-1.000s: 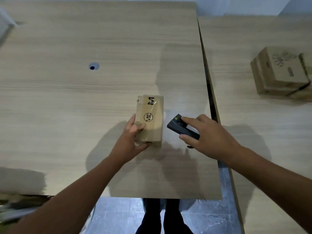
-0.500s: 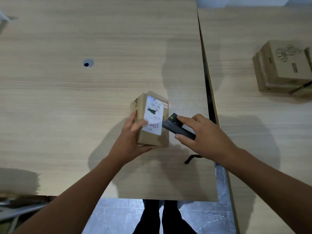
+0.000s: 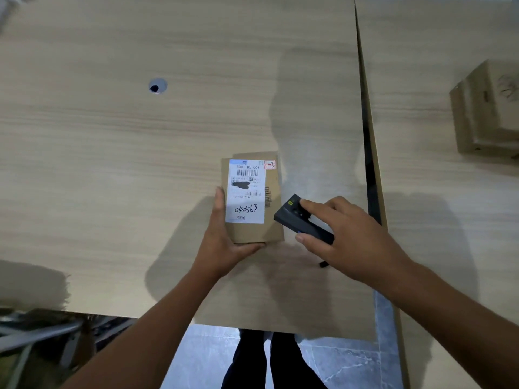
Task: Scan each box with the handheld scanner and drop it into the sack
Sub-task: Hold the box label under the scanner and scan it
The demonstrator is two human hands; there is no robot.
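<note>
A small brown cardboard box (image 3: 271,217) lies flat on the wooden table (image 3: 112,153), its white shipping label with barcodes facing up. My left hand (image 3: 224,242) grips the box at its near left corner. My right hand (image 3: 345,234) holds a small black handheld scanner (image 3: 297,217) just right of the box, forefinger on top of it, its front end close to the box's right edge. A short black strap hangs below the scanner. No sack can be made out for certain.
A second wooden table (image 3: 438,220) adjoins on the right across a dark gap. More cardboard boxes (image 3: 488,113) sit at its far right edge. A round cable hole (image 3: 157,86) is in the left table. Metal frame parts show at the lower left, tiled floor and legs below.
My left hand has turned the box over from its printed side to its label side and laid it flat. My right hand with the scanner stays beside it.
</note>
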